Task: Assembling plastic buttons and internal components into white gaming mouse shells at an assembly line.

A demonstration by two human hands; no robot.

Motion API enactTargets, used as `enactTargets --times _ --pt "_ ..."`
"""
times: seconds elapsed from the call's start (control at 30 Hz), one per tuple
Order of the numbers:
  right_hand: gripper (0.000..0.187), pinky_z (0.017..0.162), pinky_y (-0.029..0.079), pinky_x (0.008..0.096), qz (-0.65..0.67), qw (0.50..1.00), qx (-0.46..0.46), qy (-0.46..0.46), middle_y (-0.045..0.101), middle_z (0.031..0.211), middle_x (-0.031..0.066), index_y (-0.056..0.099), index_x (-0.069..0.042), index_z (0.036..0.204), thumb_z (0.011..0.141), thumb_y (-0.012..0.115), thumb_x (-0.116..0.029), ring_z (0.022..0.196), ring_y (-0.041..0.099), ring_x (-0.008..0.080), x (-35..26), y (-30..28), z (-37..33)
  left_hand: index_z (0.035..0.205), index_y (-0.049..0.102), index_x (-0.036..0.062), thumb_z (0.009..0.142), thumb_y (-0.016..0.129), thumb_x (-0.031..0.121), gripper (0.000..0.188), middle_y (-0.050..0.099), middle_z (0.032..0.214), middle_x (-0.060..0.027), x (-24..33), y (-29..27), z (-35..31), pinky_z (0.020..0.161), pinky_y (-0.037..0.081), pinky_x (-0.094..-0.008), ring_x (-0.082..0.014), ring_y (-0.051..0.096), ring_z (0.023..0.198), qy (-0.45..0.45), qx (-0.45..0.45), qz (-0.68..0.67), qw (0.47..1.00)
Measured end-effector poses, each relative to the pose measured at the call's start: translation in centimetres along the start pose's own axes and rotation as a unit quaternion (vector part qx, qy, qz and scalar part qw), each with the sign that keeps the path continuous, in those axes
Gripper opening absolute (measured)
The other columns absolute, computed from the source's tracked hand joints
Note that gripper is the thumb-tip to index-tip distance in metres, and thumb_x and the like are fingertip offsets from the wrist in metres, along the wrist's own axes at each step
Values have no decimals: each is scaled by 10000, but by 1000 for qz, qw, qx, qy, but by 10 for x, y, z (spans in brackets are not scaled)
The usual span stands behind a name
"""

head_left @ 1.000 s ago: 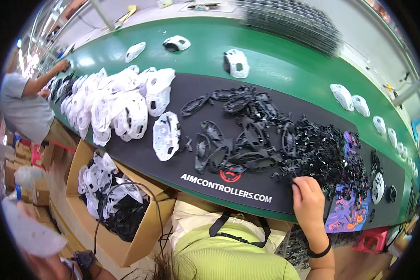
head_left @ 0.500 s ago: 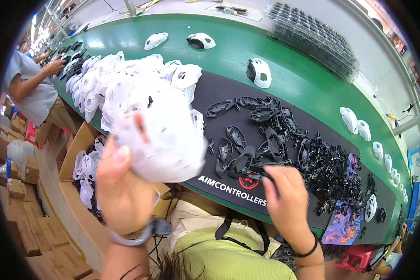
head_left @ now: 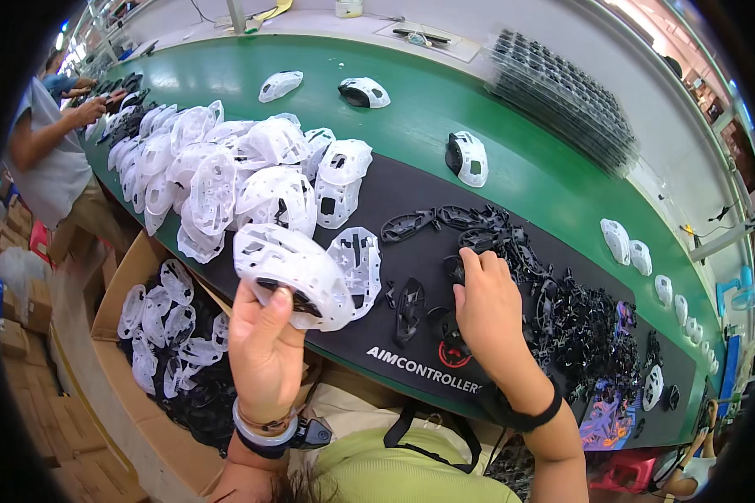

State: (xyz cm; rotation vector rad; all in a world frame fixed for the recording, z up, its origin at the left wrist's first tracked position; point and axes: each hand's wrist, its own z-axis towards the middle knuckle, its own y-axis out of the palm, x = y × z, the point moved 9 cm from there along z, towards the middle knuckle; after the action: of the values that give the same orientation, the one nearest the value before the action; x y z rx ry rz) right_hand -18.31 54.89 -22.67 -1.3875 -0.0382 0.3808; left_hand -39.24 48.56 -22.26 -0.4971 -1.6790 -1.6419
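Note:
A white plastic shell (head_left: 298, 261), shaped like the top of a computer mouse, is gripped at its near side by my left hand (head_left: 264, 352). A black piece (head_left: 289, 295) sits in the shell's side, beside my thumb. My right hand (head_left: 491, 310) is over the black mat, its fingers bent and closed against a dark plastic part (head_left: 454, 267); the fingers partly hide it. Loose black plastic frames (head_left: 408, 310) lie just left of that hand. A large heap of white shells (head_left: 214, 180) lies beyond my left hand.
A pile of small black parts (head_left: 579, 327) covers the mat's (head_left: 394, 180) right side. Several shells, including a white-and-black one (head_left: 467, 159), stand on the green table (head_left: 428, 92). Stacked clear trays (head_left: 562, 101) are behind. A carton (head_left: 113, 314) holds shells at left. Another person (head_left: 54, 159) stands far left.
My left hand has lowered and turned the white shell, so its black side piece now shows. My right hand has moved up and slightly left over the black parts.

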Motion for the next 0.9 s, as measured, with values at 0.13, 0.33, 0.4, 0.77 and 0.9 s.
enactTargets --times 0.13,0.33,0.4,0.77,0.9 --pt "147 673 415 325 89 987 26 -135 510 805 90 564 -46 794 713 628 -151 817 489 246 -65 -7 -8 1208 377 14 877 477 96 355 527 1124 -93 -6 -4 4 855 454 -357 -191 541 1012 2 20 -8 1000" --pt "146 660 444 326 13 982 -108 -153 527 817 117 524 -16 777 673 617 -59 789 518 252 -76 52 -7 1120 409 5 831 527 52 315 534 1035 -114 -17 7 7 736 527 -344 -189 574 915 -26 36 -16 999" --pt "164 662 457 342 38 985 -124 -112 531 806 127 513 -14 794 665 611 -42 788 531 266 -74 59 -1 1114 413 2 830 524 48 309 541 1024 -113 -20 9 8 722 531 -333 -187 575 910 -27 37 -12 999" --pt "89 707 523 238 606 770 -10 200 588 841 103 504 51 861 783 539 74 765 587 110 11 -46 -21 1097 472 -51 817 518 -21 286 568 1023 -118 -56 31 1 711 527 -279 -159 575 911 -147 -66 87 983" --pt "129 737 521 265 734 668 -5 123 591 929 147 531 69 887 773 589 86 836 597 159 -10 -42 -33 1105 469 -59 859 456 -15 251 557 1060 -125 -82 63 -10 792 506 -306 -171 571 933 -199 -77 -19 977"
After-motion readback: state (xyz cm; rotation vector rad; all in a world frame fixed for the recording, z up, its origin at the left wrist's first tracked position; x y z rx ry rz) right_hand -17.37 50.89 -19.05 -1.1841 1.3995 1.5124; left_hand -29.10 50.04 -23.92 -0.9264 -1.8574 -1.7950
